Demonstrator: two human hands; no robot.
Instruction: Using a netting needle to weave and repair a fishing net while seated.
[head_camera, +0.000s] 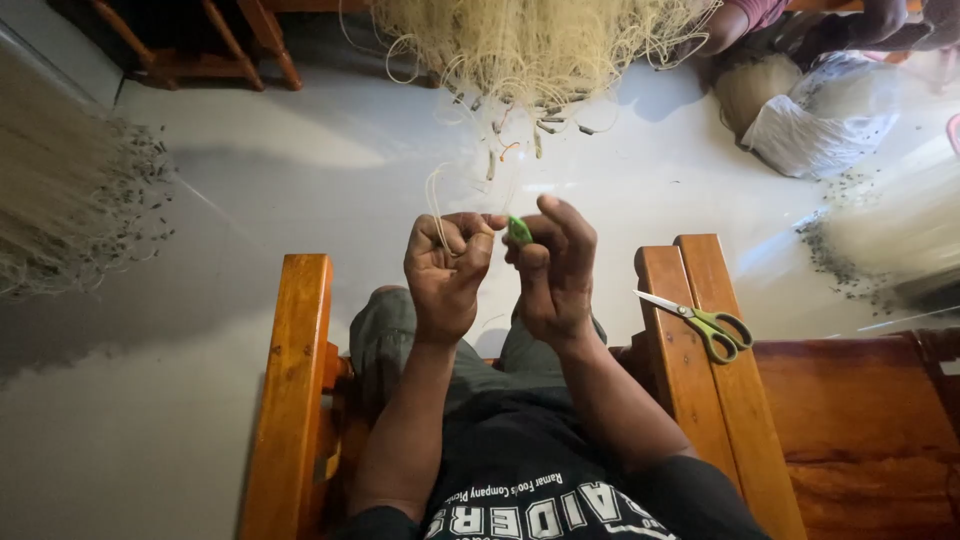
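My left hand is closed around pale net twine that loops up from the fist toward the hanging net. My right hand pinches a small green netting needle between thumb and fingers, its tip close to the left hand's fingers. Both hands are held together above my knees, in front of the net's lower edge with its small dark weights.
Green-handled scissors lie on the right wooden armrest. The left armrest is bare. Piles of netting lie on the floor at left and right. Another person sits beside a white sack at upper right.
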